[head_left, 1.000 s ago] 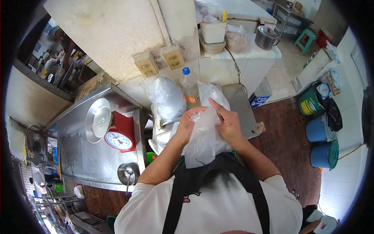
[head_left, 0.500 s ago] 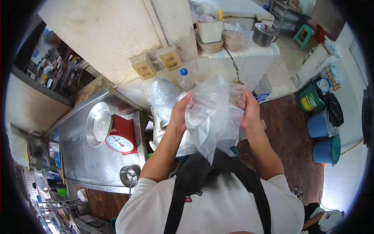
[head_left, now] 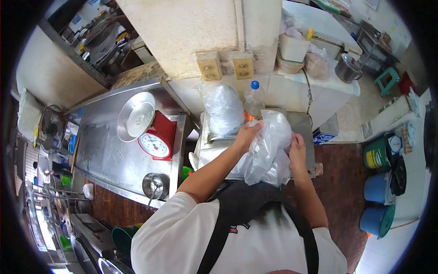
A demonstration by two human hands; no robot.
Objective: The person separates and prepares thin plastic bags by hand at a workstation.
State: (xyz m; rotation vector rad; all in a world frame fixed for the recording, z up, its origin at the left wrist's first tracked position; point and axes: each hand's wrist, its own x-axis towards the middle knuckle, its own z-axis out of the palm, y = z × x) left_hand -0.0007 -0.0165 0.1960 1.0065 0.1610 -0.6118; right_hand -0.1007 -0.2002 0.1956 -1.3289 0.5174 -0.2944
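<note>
A translucent plastic bag (head_left: 266,153) is between my two hands, in front of the apron. My left hand (head_left: 250,134) has its fingers closed on the bag's upper left side. On the right side of the same bag, my right hand (head_left: 298,150) pinches the plastic. Just behind my left hand stands a clear bottle (head_left: 254,97) with a blue cap and an orange label. A bulky bundle of clear plastic bags (head_left: 223,109) rests left of the bottle.
A red scale (head_left: 163,137) with a metal pan (head_left: 136,116) sits on the steel table (head_left: 102,157), near a small pot (head_left: 155,185). Lidded buckets (head_left: 378,187) line the right wall. Another person (head_left: 121,18) is partly visible beyond the opening at the upper left.
My hands and the bag have come lower, with the bag now bunched and hanging instead of spread wide. The view has shifted, and more of the bottle and counter shows.
</note>
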